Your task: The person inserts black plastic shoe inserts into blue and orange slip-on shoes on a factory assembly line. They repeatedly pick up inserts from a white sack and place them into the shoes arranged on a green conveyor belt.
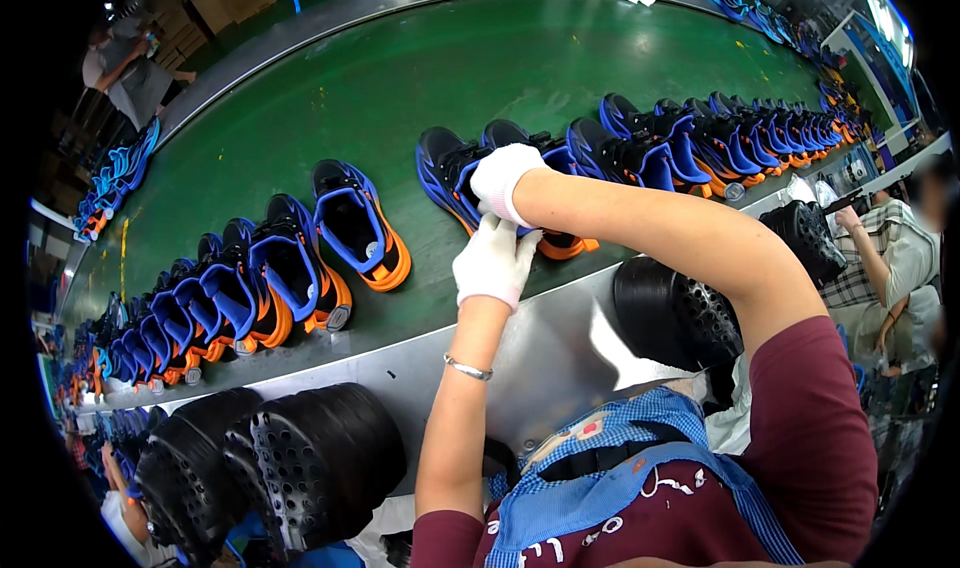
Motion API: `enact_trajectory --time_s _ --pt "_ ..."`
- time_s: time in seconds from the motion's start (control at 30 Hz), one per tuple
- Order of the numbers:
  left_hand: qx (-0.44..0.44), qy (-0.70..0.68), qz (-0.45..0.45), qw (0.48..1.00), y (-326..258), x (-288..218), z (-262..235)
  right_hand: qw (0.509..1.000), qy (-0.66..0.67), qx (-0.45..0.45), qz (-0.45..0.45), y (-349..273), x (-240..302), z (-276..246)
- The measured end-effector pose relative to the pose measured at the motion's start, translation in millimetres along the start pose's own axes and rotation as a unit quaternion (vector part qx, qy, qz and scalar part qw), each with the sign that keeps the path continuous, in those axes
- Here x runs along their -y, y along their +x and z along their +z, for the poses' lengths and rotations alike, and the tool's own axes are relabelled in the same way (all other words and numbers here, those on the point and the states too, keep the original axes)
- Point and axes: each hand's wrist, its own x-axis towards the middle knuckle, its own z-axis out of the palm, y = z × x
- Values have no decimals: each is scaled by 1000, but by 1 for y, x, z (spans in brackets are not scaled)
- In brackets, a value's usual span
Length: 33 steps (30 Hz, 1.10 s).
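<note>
Both my hands, in white gloves, meet at the heel of a black and blue sneaker (444, 171) on the green belt. My left hand (492, 260) is closed about the heel, its thumb held apart on the right. From above, my right hand (505, 183) bends down to the shoe's opening with curled fingers. Whatever its fingertips hold is hidden. Right beside it stands another sneaker (512, 136) with an orange heel, partly covered by my right hand and forearm. A single sneaker (358, 223) stands a little to the left.
Rows of similar sneakers run along the green conveyor belt (400, 78) to the left (225, 293) and right (700, 143). Black perforated shoe-shaped blocks (320, 458) stand at the metal edge (540, 368), with another block (670, 313) near my right elbow. People work on both sides.
</note>
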Motion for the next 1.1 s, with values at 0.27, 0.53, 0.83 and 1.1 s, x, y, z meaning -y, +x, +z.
enact_trajectory --time_s 0.27,0.53,0.83,1.1 --pt "341 132 -68 928 49 4 -8 996 -15 -84 -31 27 10 9" --pt "337 152 -96 924 55 -9 -2 995 58 -85 -13 24 -11 14" --pt "299 143 -149 932 33 -9 -16 983 39 -165 -73 -181 -60 -44" --pt "267 133 -154 942 35 3 -17 892 95 -392 205 -398 -214 23"
